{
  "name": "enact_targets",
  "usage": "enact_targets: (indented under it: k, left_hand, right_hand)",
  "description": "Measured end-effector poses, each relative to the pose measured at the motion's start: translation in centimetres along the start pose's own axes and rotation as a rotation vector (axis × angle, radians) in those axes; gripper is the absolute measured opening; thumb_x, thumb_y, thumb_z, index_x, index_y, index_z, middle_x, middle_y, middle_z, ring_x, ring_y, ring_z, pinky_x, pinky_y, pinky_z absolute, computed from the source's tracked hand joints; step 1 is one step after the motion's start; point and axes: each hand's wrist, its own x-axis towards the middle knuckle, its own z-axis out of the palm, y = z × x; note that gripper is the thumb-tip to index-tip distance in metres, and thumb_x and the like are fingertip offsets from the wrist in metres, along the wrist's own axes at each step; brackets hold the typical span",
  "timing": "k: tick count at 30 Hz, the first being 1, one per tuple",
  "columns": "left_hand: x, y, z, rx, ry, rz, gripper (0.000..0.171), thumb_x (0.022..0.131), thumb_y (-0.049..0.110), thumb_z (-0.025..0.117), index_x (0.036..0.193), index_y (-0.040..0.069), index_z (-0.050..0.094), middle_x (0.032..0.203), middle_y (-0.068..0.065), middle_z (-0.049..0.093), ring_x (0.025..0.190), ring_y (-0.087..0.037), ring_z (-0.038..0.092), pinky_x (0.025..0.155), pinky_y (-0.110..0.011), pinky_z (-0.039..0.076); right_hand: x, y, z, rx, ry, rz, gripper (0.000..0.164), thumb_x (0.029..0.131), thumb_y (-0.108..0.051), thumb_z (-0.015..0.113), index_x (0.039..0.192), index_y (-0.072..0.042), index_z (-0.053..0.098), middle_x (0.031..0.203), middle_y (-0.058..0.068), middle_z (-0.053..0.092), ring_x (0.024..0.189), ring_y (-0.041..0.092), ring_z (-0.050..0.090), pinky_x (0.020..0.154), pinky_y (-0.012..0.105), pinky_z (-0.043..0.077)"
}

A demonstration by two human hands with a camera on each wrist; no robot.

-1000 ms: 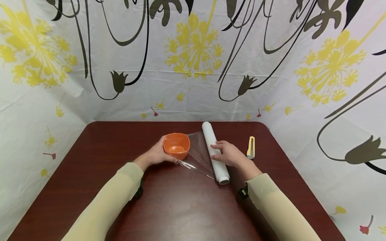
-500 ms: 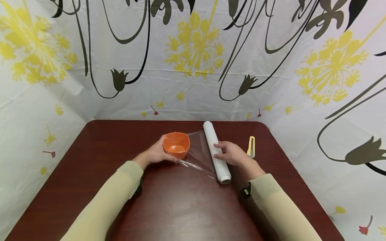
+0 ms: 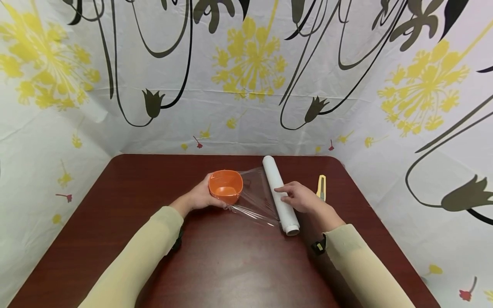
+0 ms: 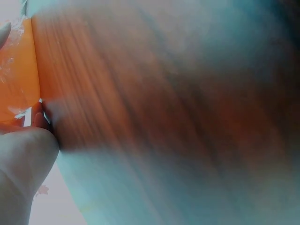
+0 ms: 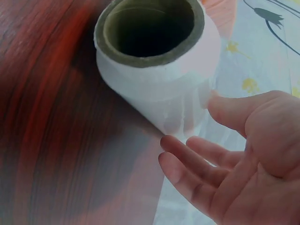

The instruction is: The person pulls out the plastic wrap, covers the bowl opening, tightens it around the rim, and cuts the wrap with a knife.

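An orange bowl (image 3: 226,187) sits left of a white roll of plastic wrap (image 3: 280,194) in the head view. My left hand (image 3: 200,194) grips the bowl's left side, thumb at the near side together with the film's gathered edge. Clear film (image 3: 255,192) stretches from the bowl to the roll. The fingers of my right hand (image 3: 302,199) rest loosely on the roll's right side. In the right wrist view that hand's fingers are relaxed, touching the roll beside its hollow end. The left wrist view catches part of the bowl, with film creased over it.
A yellow box cutter (image 3: 321,187) lies on the table right of the roll, partly hidden behind the right hand. The dark red wooden table (image 3: 239,265) meets patterned white sheets (image 3: 246,128) at its back and sides.
The roll has shifted slightly right along with the right hand, and the film between bowl and roll has grown longer. Bowl and left hand stay almost where they were.
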Motion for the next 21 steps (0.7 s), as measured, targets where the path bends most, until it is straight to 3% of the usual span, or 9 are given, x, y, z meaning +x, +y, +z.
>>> enact_targets:
  k: [2, 7, 14, 17, 21]
  left_hand:
    - [-0.1, 0.0, 0.0, -0.006, 0.001, -0.001, 0.121, 0.073, 0.013, 0.104, 0.167, 0.012, 0.027, 0.161, -0.015, 0.05, 0.145, -0.036, 0.052, 0.125, -0.055, 0.045]
    - [0.0, 0.1, 0.1, -0.018, -0.001, -0.006, 0.121, 0.073, 0.013, 0.104, 0.167, 0.012, 0.027, 0.162, -0.015, 0.049, 0.145, -0.036, 0.052, 0.125, -0.054, 0.045]
    - [0.0, 0.0, 0.2, -0.028, -0.003, -0.015, 0.123, 0.073, 0.014, 0.104, 0.168, 0.013, 0.025, 0.164, -0.014, 0.047, 0.147, -0.036, 0.051, 0.126, -0.054, 0.044]
    - [0.0, -0.1, 0.1, -0.018, -0.001, -0.016, 0.124, 0.074, 0.016, 0.104, 0.168, 0.013, 0.024, 0.164, -0.014, 0.047, 0.146, -0.036, 0.051, 0.125, -0.054, 0.045]
    - [0.0, -0.2, 0.0, -0.01, 0.001, -0.016, 0.124, 0.074, 0.017, 0.104, 0.168, 0.012, 0.024, 0.164, -0.015, 0.047, 0.146, -0.036, 0.051, 0.125, -0.055, 0.045]
  right_hand:
    - [-0.2, 0.2, 0.0, 0.006, -0.007, 0.002, 0.041, 0.111, -0.011, 0.06, 0.151, -0.01, 0.067, 0.156, 0.03, 0.053, 0.14, 0.044, 0.057, 0.1, 0.052, 0.055]
    - [-0.6, 0.7, -0.1, 0.023, -0.004, 0.064, 0.043, 0.112, -0.021, 0.058, 0.154, -0.016, 0.065, 0.159, 0.025, 0.056, 0.142, 0.043, 0.059, 0.105, 0.055, 0.055]
    - [-0.7, 0.9, -0.5, 0.039, 0.02, 0.139, 0.055, 0.101, -0.044, 0.079, 0.15, -0.02, 0.069, 0.148, 0.02, 0.069, 0.121, 0.03, 0.069, 0.089, 0.042, 0.057]
    - [-0.8, 1.1, -0.7, 0.041, 0.032, 0.186, 0.06, 0.098, -0.048, 0.081, 0.149, -0.02, 0.07, 0.146, 0.02, 0.071, 0.112, 0.025, 0.069, 0.08, 0.036, 0.052]
    - [-1.0, 1.2, -1.0, 0.018, 0.044, 0.215, 0.064, 0.097, -0.052, 0.082, 0.149, -0.016, 0.07, 0.149, 0.02, 0.069, 0.115, 0.026, 0.071, 0.078, 0.034, 0.052]
